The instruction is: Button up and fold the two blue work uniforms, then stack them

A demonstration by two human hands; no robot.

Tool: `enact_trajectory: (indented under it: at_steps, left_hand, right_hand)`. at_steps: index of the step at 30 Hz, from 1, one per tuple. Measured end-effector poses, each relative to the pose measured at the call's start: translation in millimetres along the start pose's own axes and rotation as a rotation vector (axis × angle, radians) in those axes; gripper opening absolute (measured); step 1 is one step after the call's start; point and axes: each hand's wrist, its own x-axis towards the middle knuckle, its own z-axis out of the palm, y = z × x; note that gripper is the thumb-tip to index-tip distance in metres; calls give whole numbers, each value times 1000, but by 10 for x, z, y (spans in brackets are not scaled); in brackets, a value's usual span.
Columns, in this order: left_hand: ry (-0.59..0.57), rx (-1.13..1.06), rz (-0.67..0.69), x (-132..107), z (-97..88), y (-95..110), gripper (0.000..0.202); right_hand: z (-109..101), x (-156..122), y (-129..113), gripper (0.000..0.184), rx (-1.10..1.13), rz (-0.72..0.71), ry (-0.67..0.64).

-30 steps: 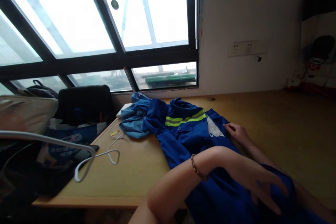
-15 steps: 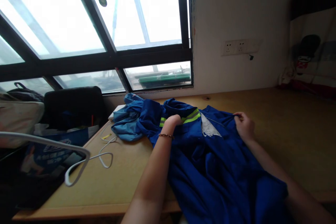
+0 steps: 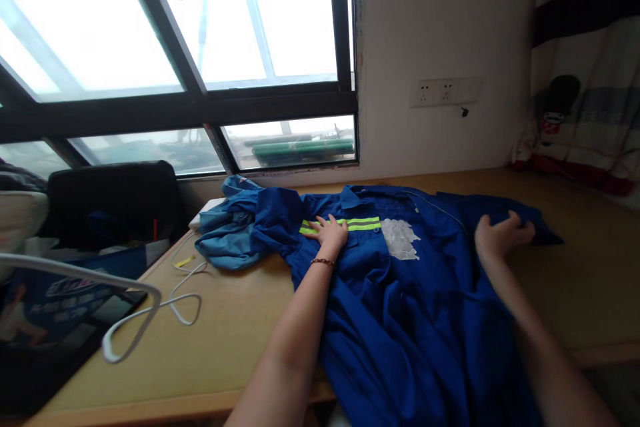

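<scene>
A dark blue work shirt (image 3: 400,293) with a yellow-green reflective stripe and a white chest patch lies spread on the wooden table (image 3: 240,327), its lower part hanging over the near edge. My left hand (image 3: 330,232), a bead bracelet at the wrist, lies flat with fingers apart on the stripe. My right hand (image 3: 500,233) rests open on the shirt's right shoulder, pressing the cloth down. A lighter blue garment (image 3: 235,233) lies crumpled next to the shirt's left sleeve.
A white clothes hanger (image 3: 185,297) and a thin white cable lie on the table's left part. A black chair (image 3: 115,203), bags and a white rail stand to the left. A window and a wall with sockets (image 3: 445,91) are behind; a patterned curtain hangs at the right.
The shirt has been spread wider and flatter, its right sleeve pulled out to the right. My left hand went from low on the shirt up to the stripe and opened flat; my right hand moved right.
</scene>
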Motion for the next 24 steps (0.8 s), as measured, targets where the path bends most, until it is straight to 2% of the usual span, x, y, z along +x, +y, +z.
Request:
enact_trajectory:
  at_steps: [1, 2, 3, 5, 6, 7, 8, 10, 12, 14, 18, 21, 23, 24]
  left_hand:
    - [16, -6, -4, 4, 6, 1, 66]
    - [36, -10, -8, 1, 10, 1, 65]
    - [60, -15, -12, -10, 11, 2, 64]
    - [127, -25, -6, -59, 1, 1, 60]
    - [170, -27, 19, -93, -12, 0, 56]
    - [219, -26, 70, -132, -31, -2, 51]
    - [272, -22, 152, -173, -54, -2, 45]
    - [361, -19, 394, -254, -104, 3, 35]
    - [394, -54, 655, -323, -137, 20, 33]
    - [354, -139, 856, -374, -135, 49, 32]
    - [118, -294, 1122, -415, -42, 114, 32]
    - [-15, -343, 1175, -410, 28, 141, 35]
    - [-46, -374, 1175, -402, 47, 145, 35]
    - [-51, -391, 1175, -400, 47, 143, 36]
  right_hand:
    - [28, -58, -98, 36, 3, 18, 52]
    - [60, -110, -179, 41, -58, -48, 50]
    - [97, -155, -242, 45, -90, -139, -40]
    - [178, -226, -314, 45, -70, -280, -388]
    - [215, -251, -329, 46, -62, -300, -539]
    - [244, -268, -335, 49, -72, -287, -636]
    - [259, -279, -336, 55, -106, -246, -673]
    - [243, -281, -332, 71, -228, -126, -637]
    - [176, -265, -325, 83, -357, -1, -618]
    - [95, -236, -311, 85, -431, 82, -676]
    - [6, -136, -251, 70, -392, 217, -836]
    - [-34, -53, -256, 56, -310, 269, -805]
    - [-110, -26, -355, 51, -75, 191, -741]
    - [-169, -26, -438, 52, 121, 124, -760]
